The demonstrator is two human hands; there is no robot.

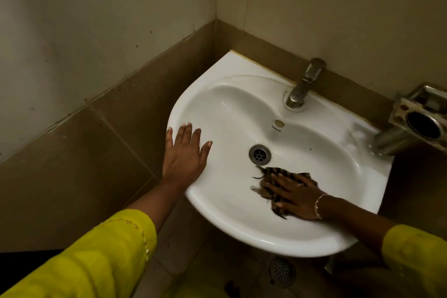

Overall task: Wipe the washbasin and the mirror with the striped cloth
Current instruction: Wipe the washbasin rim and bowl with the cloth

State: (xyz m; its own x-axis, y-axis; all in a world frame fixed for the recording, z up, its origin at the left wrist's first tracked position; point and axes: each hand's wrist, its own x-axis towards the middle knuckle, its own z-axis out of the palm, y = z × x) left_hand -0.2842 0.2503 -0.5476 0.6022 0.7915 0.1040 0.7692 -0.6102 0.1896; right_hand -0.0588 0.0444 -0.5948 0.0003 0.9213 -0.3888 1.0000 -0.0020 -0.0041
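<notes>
A white washbasin hangs in a tiled corner, with its drain near the middle. My right hand presses flat on the striped cloth, dark with pale stripes, on the bowl's near slope just below the drain. The hand covers most of the cloth. My left hand rests flat with fingers spread on the basin's left rim, holding nothing. No mirror is in view.
A metal tap stands on the basin's back ledge. A steel soap holder juts from the wall over the right rim. Brown tiled walls close in on the left and behind. A floor drain lies under the basin.
</notes>
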